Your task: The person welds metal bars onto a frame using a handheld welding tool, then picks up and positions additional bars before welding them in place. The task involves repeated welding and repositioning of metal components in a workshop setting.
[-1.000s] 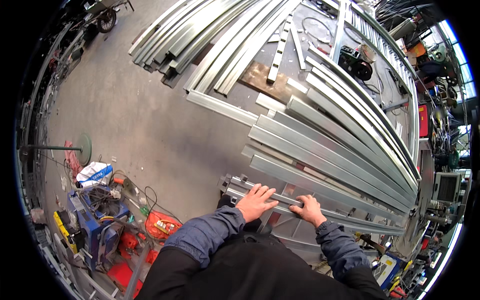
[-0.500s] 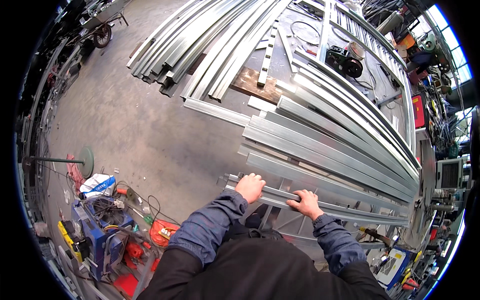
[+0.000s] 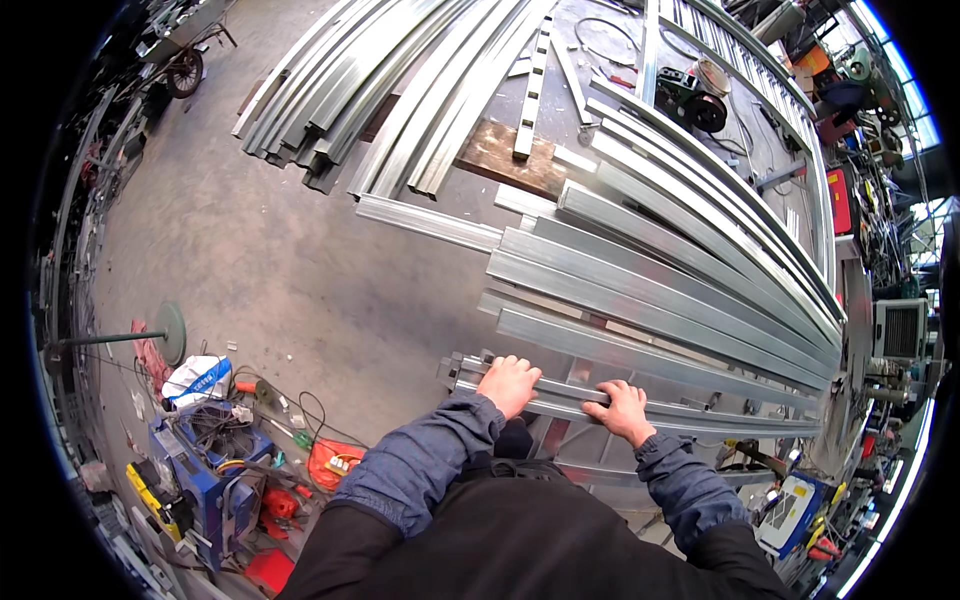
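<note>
My left hand (image 3: 511, 386) is closed over a long, narrow silver metal profile (image 3: 570, 391) near its left end, close to my body. Farther right along the same piece, my right hand (image 3: 623, 412) has its fingers bent over the far edge, with the thumb pointing left. The undersides of both grips are hidden. Just beyond my hands lie several wider galvanized metal channels (image 3: 600, 277), running side by side toward the right. A separate wide channel (image 3: 640, 353) lies nearest to the profile I hold.
At the upper left, a stack of long metal channels (image 3: 370, 75) crosses a wooden board (image 3: 515, 157). A blue machine (image 3: 205, 470) with cables stands lower left, beside a red bag (image 3: 330, 462). A round-topped green stand (image 3: 170, 333) is at far left. A black reel (image 3: 707, 112) sits upper right.
The view has shifted slightly. Both hands appear a little farther right and lower in the picture, still on the metal profile. The stacked channels look unchanged.
</note>
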Demonstrator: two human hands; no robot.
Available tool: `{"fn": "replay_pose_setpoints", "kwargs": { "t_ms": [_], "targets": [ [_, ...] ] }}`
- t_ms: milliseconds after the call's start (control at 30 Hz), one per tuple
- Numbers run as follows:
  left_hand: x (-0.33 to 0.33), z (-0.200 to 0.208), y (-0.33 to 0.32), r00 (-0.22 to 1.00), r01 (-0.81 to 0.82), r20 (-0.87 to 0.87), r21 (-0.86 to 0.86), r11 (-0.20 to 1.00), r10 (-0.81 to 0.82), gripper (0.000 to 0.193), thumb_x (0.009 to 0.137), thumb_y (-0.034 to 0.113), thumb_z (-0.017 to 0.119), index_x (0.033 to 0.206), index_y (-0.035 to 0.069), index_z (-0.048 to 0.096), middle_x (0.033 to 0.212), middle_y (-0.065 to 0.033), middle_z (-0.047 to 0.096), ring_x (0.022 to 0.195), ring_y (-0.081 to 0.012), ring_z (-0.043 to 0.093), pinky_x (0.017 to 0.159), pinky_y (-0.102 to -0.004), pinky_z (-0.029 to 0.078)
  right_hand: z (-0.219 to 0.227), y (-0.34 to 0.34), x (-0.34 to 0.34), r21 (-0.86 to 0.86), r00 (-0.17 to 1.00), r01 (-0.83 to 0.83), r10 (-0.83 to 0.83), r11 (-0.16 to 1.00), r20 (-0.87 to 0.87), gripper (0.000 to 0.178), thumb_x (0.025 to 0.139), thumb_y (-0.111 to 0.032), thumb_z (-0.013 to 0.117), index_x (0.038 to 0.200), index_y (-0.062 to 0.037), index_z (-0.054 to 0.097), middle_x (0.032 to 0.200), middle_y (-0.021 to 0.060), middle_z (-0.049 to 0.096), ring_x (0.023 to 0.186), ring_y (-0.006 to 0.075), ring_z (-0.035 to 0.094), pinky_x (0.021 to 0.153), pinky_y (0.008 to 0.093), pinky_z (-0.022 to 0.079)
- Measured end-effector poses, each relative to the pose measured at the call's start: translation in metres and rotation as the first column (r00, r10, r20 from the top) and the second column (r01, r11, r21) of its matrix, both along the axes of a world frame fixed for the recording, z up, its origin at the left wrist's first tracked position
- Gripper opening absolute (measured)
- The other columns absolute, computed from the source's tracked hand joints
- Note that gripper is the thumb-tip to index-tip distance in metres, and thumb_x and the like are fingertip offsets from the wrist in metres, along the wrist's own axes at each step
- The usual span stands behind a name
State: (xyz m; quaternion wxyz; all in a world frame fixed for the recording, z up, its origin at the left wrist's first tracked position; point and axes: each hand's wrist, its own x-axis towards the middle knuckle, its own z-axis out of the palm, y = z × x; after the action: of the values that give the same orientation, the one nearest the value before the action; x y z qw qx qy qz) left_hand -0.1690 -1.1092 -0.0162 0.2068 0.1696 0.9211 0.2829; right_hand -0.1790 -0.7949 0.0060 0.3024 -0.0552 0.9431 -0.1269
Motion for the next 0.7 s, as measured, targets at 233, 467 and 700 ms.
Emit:
{"fn": "replay_pose_setpoints", "kwargs": {
  "t_ms": [233,467,700],
  "targets": [
    [-0.007,-0.007,-0.003,1.0,0.021,0.002,-0.01,1.0,-0.021,0.038,0.09,0.03,0.081,0.124,0.014,0.074,0.114,-0.007,0.07,0.115,-0.0312,0.064,0.097,-0.0484,0.05,0.006,-0.009,-0.004,-0.042,0.999,0.037,-0.037,0.998,0.005,0.066,0.087,-0.066,0.079,0.13,-0.0168,0.078,0.129,0.0079,0.071,0.129,0.0349,0.057,0.124,0.0624,0.024],
    [-0.017,-0.005,0.003,0.998,0.049,-0.054,0.077,0.996,-0.045,0.043,0.086,0.028,0.085,0.125,0.011,0.075,0.109,-0.01,0.073,0.107,-0.0361,0.067,0.094,-0.0513,0.052,-0.007,0.011,0.003,-0.07,0.995,0.031,-0.037,0.997,-0.091,0.067,0.087,-0.07,0.076,0.131,-0.0202,0.078,0.133,0.0058,0.07,0.136,0.0324,0.056,0.127,0.065,0.02],
    [-0.018,-0.022,0.008,0.991,0.125,0.046,0.014,0.992,-0.125,0.048,0.088,0.03,0.078,0.131,0.009,0.073,0.125,-0.0162,0.073,0.116,-0.0412,0.067,0.1,-0.0534,0.053,-0.004,0.026,0.025,-0.13,0.973,0.075,-0.101,0.989,-0.208,0.069,0.081,-0.067,0.079,0.127,-0.0161,0.078,0.127,0.0078,0.068,0.135,0.0331,0.055,0.126,0.0588,0.026]
  ]
}}
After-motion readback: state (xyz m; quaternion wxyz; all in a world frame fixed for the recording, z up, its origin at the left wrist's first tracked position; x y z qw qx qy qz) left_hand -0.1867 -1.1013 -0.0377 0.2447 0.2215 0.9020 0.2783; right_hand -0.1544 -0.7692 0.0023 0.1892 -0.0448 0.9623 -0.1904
